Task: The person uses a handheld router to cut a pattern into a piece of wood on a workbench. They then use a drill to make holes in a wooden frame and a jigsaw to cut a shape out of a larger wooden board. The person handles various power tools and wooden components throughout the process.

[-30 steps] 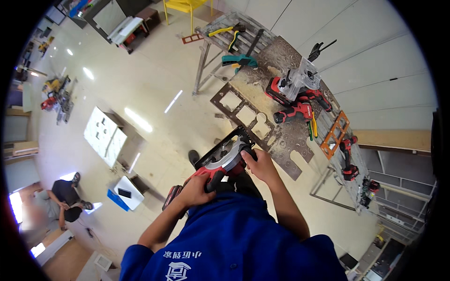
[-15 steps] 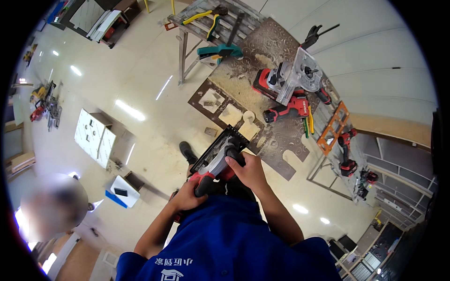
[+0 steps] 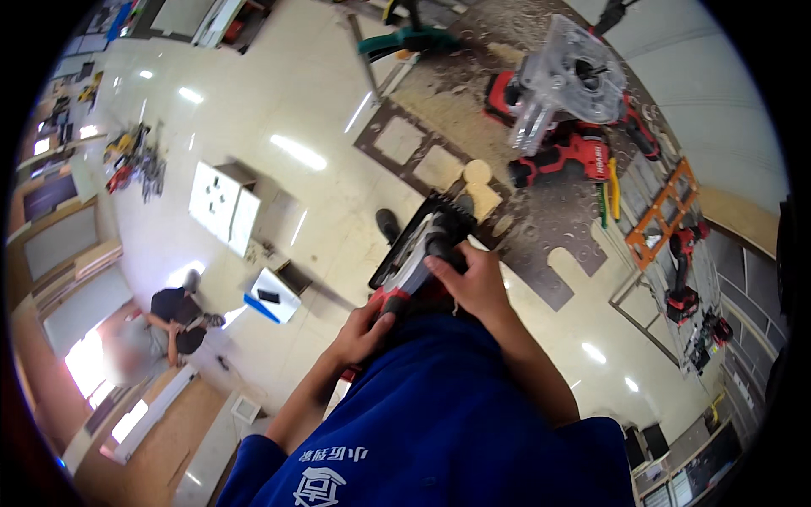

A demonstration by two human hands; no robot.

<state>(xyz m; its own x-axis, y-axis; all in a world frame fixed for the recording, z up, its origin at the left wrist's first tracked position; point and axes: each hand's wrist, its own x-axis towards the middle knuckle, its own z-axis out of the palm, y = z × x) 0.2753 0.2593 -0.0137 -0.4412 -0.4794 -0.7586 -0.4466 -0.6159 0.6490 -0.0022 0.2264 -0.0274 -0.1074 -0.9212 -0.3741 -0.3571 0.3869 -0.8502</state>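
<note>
In front of my body I hold a circular saw [image 3: 409,269] with a red and black housing, a silver guard and a black base plate. My right hand [image 3: 475,283] is wrapped round its black front handle. My left hand [image 3: 365,333] is closed on the red and black rear grip. The saw is tilted, with its base plate facing away from me. Just beyond it is a brown patterned board [image 3: 553,291] with square and rounded cutouts, dusted with sawdust. Pale cut pieces [image 3: 480,200] lie close to the saw's far end.
On the bench are a red power tool with a clear guard [image 3: 583,72], a red drill [image 3: 566,160], pliers [image 3: 614,190] and an orange template [image 3: 663,215]. A teal clamp [image 3: 410,40] is at the far edge. A white cabinet [image 3: 221,207] stands left. Another person [image 3: 173,313] crouches farther left.
The view has turned, so the bench and floor items appear shifted right. Both hands keep their grip on the saw. The other person now shows at the left, farther from me.
</note>
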